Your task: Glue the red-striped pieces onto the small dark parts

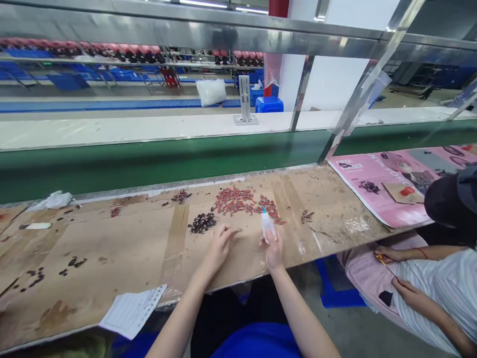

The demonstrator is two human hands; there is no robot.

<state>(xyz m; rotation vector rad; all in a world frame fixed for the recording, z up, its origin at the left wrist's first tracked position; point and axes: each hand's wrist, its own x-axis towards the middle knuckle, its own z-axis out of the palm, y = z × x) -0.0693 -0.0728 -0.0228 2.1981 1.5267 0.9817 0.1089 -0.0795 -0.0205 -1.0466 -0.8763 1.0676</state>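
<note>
My right hand [275,252] is wrapped round a small white squeeze bottle [267,224] with a thin blue tip, held upright over the cardboard. My left hand [220,244] rests low over the cardboard with its fingers pinched together. At its fingertips is something small and thin that I cannot make out. Just beyond the bottle lies a wide pile of small red and dark pieces [234,200]. A heap of small black pieces [202,223] sits to the left, close to my left hand. A smaller dark cluster [181,196] lies farther back.
Cardboard [126,238] covers the bench, with a few reddish pieces [306,216] at right. A paper sheet [133,311] overhangs the front edge. A green conveyor belt [156,166] runs behind. At right, a co-worker's hands [400,273] hold small things beside a pink poster [387,194].
</note>
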